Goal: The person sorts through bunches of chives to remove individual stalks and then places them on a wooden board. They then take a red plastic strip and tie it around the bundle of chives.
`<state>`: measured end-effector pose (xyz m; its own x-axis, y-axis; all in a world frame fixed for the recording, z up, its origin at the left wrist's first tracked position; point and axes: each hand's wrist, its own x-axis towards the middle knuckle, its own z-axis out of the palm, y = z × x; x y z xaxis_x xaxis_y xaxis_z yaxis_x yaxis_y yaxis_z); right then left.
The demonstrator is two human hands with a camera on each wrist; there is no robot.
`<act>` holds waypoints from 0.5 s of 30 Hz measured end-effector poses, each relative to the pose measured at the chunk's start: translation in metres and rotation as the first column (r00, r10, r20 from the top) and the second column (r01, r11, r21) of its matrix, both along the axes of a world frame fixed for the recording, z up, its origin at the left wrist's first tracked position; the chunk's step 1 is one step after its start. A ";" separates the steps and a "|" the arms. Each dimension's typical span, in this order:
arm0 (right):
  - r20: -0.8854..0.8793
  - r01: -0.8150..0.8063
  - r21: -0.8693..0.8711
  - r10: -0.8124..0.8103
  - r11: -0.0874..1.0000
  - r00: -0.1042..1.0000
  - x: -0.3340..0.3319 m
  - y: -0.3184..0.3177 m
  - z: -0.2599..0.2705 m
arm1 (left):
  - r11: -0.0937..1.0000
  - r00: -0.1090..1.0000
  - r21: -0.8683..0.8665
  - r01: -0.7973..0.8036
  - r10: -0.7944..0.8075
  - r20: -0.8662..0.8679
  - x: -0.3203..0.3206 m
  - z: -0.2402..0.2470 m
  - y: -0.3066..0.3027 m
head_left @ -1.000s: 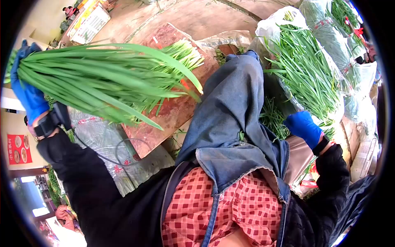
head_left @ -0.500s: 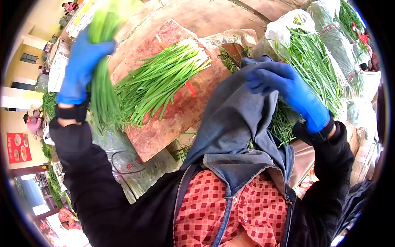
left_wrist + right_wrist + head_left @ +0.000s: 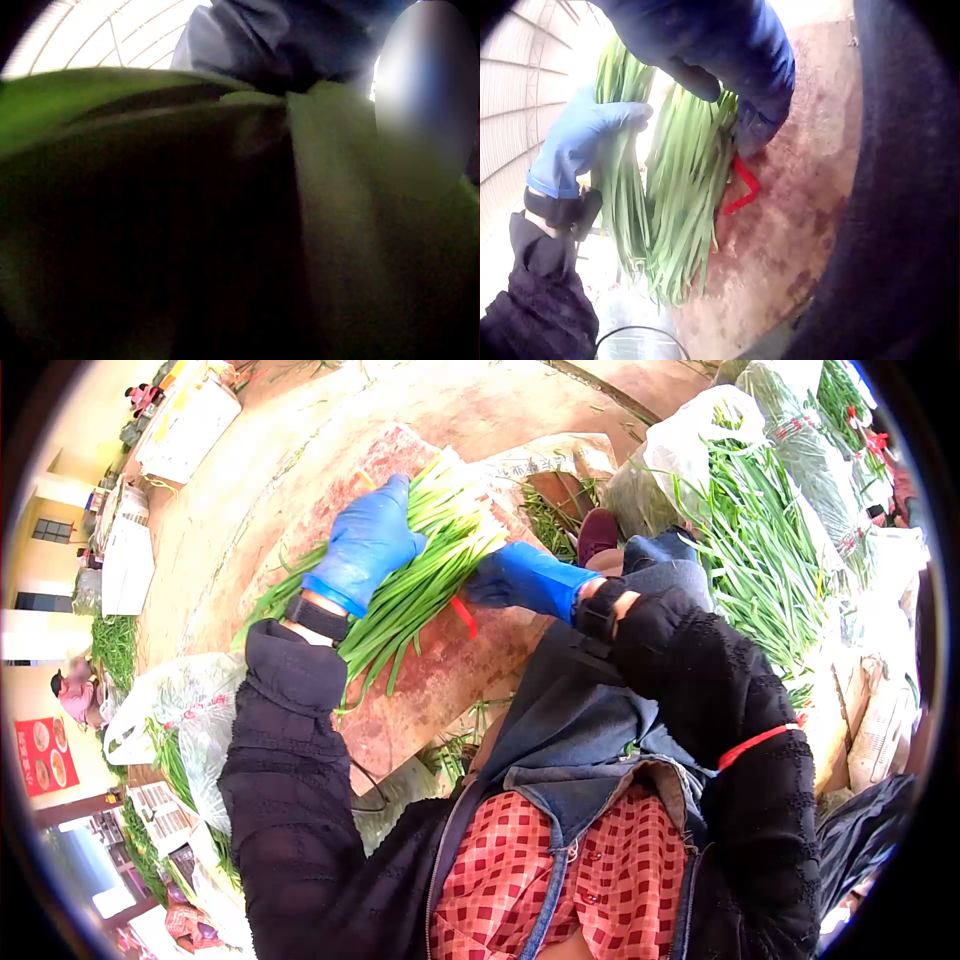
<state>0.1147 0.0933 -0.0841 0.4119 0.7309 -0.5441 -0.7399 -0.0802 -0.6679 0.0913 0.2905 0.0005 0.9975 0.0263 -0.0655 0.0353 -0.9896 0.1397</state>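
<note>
My blue-gloved left hand [image 3: 368, 545] grips a bunch of garlic chives [image 3: 619, 187], laid alongside the chives [image 3: 686, 180] on a reddish board [image 3: 430, 680]. My right hand [image 3: 528, 578], also in a blue glove, is at the pale stalk ends of the pile. In the right wrist view its thumb and curled fingers hold the edge of the lying chives. A red tie strip [image 3: 463, 617] sticks out from under them beside the right fingers. Dark blurred leaves [image 3: 337, 187] fill most of the left wrist view.
To the right, a large heap of chives [image 3: 760, 550] lies in a white plastic bag [image 3: 690, 455]. Wrapped bags [image 3: 800, 450] stand behind it. A plastic bag [image 3: 190, 690] is by my left arm. Denim cloth [image 3: 580, 700] covers my lap, close to the board.
My left hand has brought its bunch from the far left onto the board beside the other chives. My right hand has moved from the right, over my knee, to the stalk ends.
</note>
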 end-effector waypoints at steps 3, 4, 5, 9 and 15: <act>0.046 0.051 0.063 -0.054 0.997 0.997 0.001 0.019 0.013 | 0.998 0.998 -0.066 0.003 -0.007 -0.061 0.008 -0.019 0.002; 0.114 0.039 -0.006 -0.038 0.999 0.993 0.002 0.024 0.022 | 0.998 0.998 -0.002 0.063 -0.063 0.030 0.006 -0.028 0.001; 0.112 0.038 -0.007 -0.037 0.999 0.993 0.005 0.026 0.023 | 0.991 0.986 0.067 0.115 -0.122 0.116 0.003 -0.033 0.001; 0.180 0.003 0.000 -0.004 1.000 0.984 0.016 0.031 0.028 | 0.985 0.998 0.172 0.004 0.008 -0.070 -0.007 -0.027 -0.012; 0.499 -0.264 -0.485 0.512 0.834 0.699 0.055 0.019 0.030 | 0.998 0.997 -0.053 -0.014 0.018 0.072 0.003 -0.062 0.007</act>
